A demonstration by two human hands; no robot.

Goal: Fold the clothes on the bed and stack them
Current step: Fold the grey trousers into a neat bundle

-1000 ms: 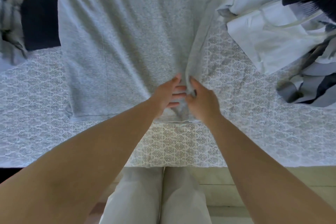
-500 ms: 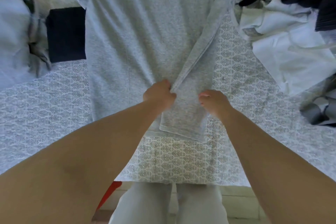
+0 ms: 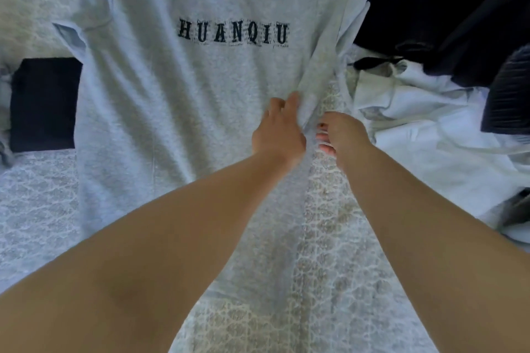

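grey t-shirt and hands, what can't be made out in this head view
- Grey t-shirt: collar and left sleeve cut off by the top edge; lower hem hidden under the forearms.
- Right hand: fingers curl underneath, so its grip on the folded edge cannot be told.
- Dark clothes: bunched and cut by the right edge, type unclear.
- Left hand: fingertips sunk in the fold.

The T-shirt (image 3: 160, 100) is heather grey with dark navy block lettering across the chest. The bedspread (image 3: 329, 238) is white with a grey lace-like pattern. At left lies a navy folded cloth (image 3: 44, 103); upper right, black garments (image 3: 447, 8) over white ones (image 3: 430, 135).
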